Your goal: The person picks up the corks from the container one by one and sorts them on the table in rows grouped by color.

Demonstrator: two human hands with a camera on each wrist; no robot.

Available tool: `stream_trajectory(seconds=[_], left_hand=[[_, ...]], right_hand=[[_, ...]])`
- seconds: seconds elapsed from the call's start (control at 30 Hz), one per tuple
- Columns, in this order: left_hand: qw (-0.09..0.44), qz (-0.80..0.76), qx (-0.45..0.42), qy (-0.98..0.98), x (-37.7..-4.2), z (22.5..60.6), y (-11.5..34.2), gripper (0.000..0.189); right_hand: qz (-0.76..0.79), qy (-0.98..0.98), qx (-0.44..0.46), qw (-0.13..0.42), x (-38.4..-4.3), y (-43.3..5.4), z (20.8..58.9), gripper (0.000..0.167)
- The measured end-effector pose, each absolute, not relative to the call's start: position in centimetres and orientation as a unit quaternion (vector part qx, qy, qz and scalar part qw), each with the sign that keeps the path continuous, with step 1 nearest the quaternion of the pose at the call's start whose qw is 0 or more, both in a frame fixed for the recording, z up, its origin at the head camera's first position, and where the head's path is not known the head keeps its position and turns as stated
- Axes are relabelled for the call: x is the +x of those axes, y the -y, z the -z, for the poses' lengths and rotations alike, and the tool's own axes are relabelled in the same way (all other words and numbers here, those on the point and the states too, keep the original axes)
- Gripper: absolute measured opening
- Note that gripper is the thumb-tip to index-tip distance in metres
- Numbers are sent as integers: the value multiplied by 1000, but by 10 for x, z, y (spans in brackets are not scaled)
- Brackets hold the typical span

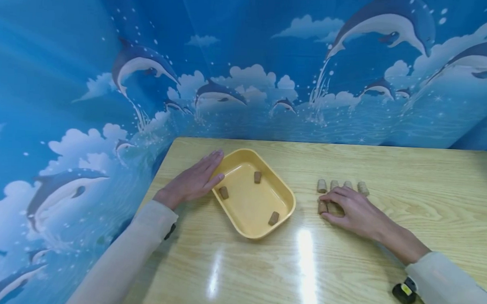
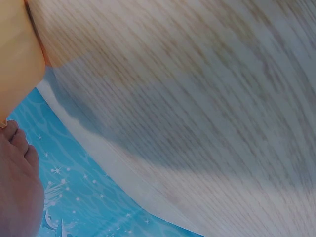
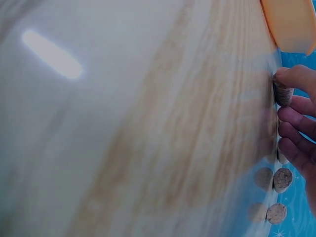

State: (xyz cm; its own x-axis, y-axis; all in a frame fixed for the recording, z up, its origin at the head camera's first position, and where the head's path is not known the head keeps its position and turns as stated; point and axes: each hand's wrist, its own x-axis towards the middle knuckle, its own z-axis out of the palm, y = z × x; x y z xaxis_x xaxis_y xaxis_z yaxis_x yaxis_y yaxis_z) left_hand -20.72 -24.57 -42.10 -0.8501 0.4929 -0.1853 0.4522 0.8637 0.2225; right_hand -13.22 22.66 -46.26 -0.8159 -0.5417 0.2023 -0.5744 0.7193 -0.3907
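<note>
A yellow plastic tray [image 1: 240, 232] sits at an angle on the table with three brown cork stoppers inside, one of them a cork near its front corner [image 1: 274, 218]. My left hand [image 1: 194, 179] rests with extended fingers along the tray's left rim, thumb over the edge. To the right of the tray, my right hand [image 1: 354, 212] pinches a cork stopper [image 1: 323, 207] between thumb and fingers at table level; the right wrist view shows this cork [image 3: 283, 94] too. Just behind that hand stands a row of several lighter corks [image 1: 322, 186], partly hidden by the fingers.
The light wood table [image 1: 263, 278] reflects bright streaks of light near its front. Its back edge meets a blue curtain [image 1: 245, 112] printed with dolphins, which also hangs along the left side. A black wrist device [image 1: 404, 292] is by the right sleeve.
</note>
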Motion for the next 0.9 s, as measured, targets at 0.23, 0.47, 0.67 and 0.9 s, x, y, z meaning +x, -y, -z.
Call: stream_trajectory(seconds=[0.23, 0.47, 0.67, 0.9], left_hand=[[119, -87, 247, -958, -207, 422, 246, 78], [117, -91, 250, -957, -207, 422, 246, 77], [118, -86, 246, -958, -208, 422, 246, 78], [119, -84, 243, -959, -208, 423, 246, 79]], right_hand=[[-223, 932, 285, 39, -132, -226, 461, 42], [-222, 934, 275, 40, -134, -224, 454, 46], [-228, 931, 282, 46, -139, -220, 448, 47], [-233, 917, 314, 77, -146, -209, 443, 43]])
